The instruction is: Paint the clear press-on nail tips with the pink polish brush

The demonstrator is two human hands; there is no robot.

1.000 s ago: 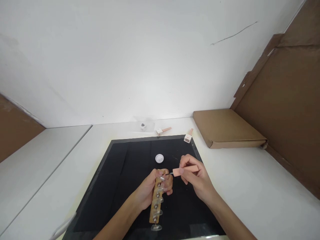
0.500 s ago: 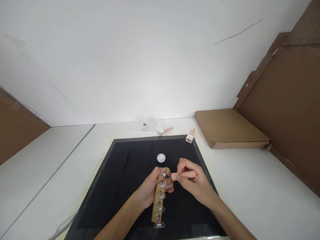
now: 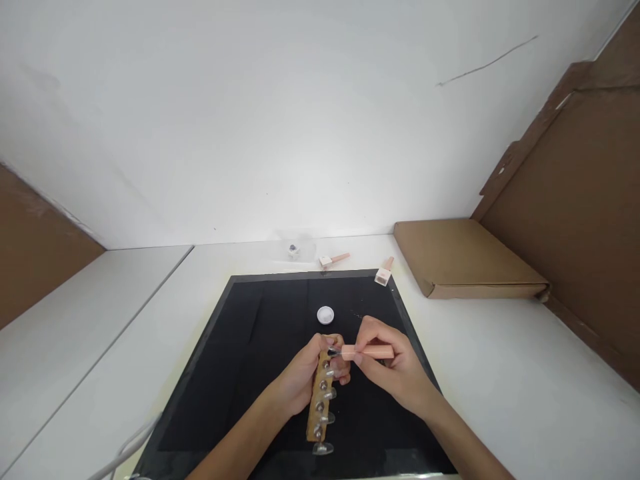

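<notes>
flat cardboard box (image 3: 465, 255) — right | dark line (image 3: 486, 66) — white wall (image 3: 280, 133)

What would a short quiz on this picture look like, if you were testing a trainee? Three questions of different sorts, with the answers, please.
1. Multiple choice: what is in the right hand?
a) a white bowl
b) a peach-handled brush
c) a sheet of paper

2. True or false: the small white dish rests on the black mat.

3. Fill in the gap: the yellowish strip with the clear pieces along it is held by the ____ hand.

Key:
1. b, the peach-handled brush
2. True
3. left, the left hand
</notes>
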